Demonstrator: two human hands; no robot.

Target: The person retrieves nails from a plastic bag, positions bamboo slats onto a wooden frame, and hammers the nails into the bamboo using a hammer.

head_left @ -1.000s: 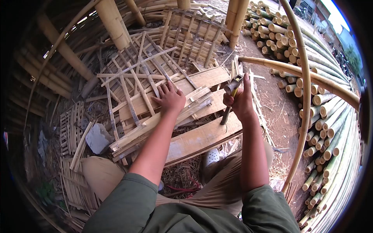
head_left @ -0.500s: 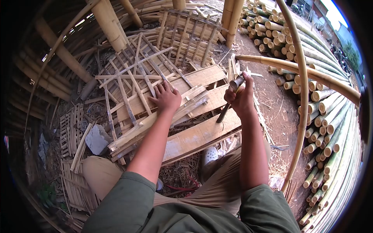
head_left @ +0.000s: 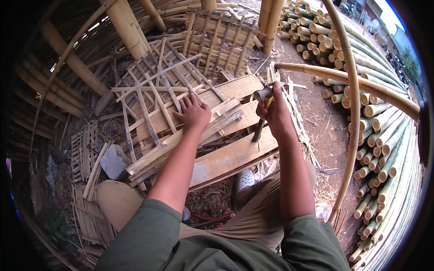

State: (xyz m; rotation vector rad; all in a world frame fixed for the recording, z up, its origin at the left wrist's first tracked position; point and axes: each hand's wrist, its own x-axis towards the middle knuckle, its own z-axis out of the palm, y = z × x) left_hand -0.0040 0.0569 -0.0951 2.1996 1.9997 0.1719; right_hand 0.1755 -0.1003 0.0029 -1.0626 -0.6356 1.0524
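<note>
My right hand [head_left: 276, 110] is wrapped round a hammer [head_left: 263, 93], whose metal head points up and to the left. The dark lower end of its handle shows below the fist, over a wooden plank [head_left: 233, 158]. My left hand [head_left: 194, 112] lies with fingers spread on the wooden boards, at the lower edge of a lattice of crossed bamboo strips [head_left: 156, 88]. Under my left wrist runs a stack of narrow wooden slats [head_left: 162, 151].
Cut bamboo poles [head_left: 384, 149] are piled along the right. A curved bamboo pole [head_left: 355, 113] crosses a horizontal one [head_left: 316, 73]. Behind leans a slatted panel [head_left: 217, 45]. A grey block [head_left: 114, 161] lies at the left, and thick bamboo posts [head_left: 129, 29] stand at the back.
The hammer in my right hand has shifted left and tilted, dipping then rising slightly. My left hand, still spread on the boards, sits slightly further left in view, as does the whole scene.
</note>
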